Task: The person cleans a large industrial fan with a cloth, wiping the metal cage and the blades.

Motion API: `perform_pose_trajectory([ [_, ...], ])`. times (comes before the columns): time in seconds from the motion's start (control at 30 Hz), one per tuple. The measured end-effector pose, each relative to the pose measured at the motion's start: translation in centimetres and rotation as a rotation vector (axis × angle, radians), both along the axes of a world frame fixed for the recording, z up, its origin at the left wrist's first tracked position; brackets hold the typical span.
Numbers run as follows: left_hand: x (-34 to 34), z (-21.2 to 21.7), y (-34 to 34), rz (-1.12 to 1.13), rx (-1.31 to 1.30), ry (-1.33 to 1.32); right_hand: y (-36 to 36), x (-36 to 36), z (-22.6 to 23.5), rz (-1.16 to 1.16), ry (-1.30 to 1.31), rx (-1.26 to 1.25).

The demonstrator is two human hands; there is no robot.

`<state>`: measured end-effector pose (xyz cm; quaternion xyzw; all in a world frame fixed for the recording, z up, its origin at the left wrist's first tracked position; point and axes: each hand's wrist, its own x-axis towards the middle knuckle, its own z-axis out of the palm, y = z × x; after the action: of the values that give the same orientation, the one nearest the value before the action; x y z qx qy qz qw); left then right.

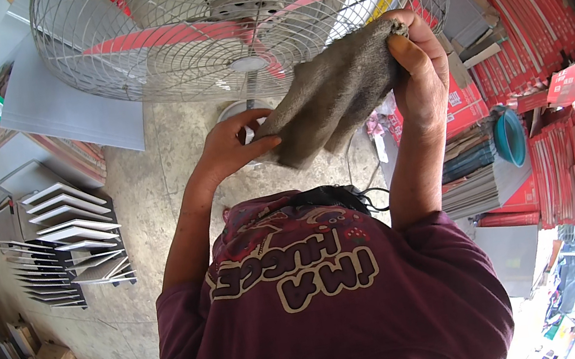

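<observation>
A grey-brown cloth (338,92) hangs stretched between my two hands, in front of a large caged fan. My right hand (420,68) pinches its upper right corner between thumb and fingers. At the lower left end, my left hand (233,144) has thumb and fingers closed on the cloth's edge. Just beyond the cloth is the fan's wire guard (158,72), with a red blade (167,37) visible behind the wires. The cloth covers part of the guard's lower right side.
Red flattened cartons (517,15) are stacked on the right, with a teal basin (510,138) beside them. On the left, white panels (71,214) stand in a rack near a large grey board (71,93). Cardboard boxes (60,358) lie at lower left on the concrete floor (148,299).
</observation>
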<state>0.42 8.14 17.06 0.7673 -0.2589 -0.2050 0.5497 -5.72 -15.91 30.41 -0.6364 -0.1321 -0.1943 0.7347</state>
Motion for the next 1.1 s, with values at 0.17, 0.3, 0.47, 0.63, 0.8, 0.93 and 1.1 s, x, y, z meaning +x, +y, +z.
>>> perform_pose_trajectory([
  [0.17,-0.5,3.7,-3.2,-0.068,-0.447,-0.241,1.2,0.1,0.0,0.071,0.057,-0.124],
  [0.3,-0.7,5.3,-3.9,-0.204,-0.445,-0.080,1.1,0.0,0.3,0.052,0.071,-0.197],
  [0.47,0.1,5.0,-3.3,-0.302,-0.299,0.083,0.2,-0.8,1.3,-0.061,0.002,-0.206],
  [0.63,1.1,5.2,0.1,-0.189,-0.086,-0.193,-0.9,-1.7,1.6,-0.320,-0.093,-0.324],
  [0.8,2.0,7.1,3.6,-0.003,-0.240,-0.183,-1.7,-1.9,3.2,-0.503,-0.283,-0.419],
  [0.93,2.4,10.4,4.6,0.157,-0.321,-0.327,-2.1,-1.4,5.0,-0.723,-0.412,-0.560],
  [1.1,4.4,17.9,4.9,0.471,-0.351,-0.765,-1.5,0.3,8.8,-0.734,-0.283,-0.307],
])
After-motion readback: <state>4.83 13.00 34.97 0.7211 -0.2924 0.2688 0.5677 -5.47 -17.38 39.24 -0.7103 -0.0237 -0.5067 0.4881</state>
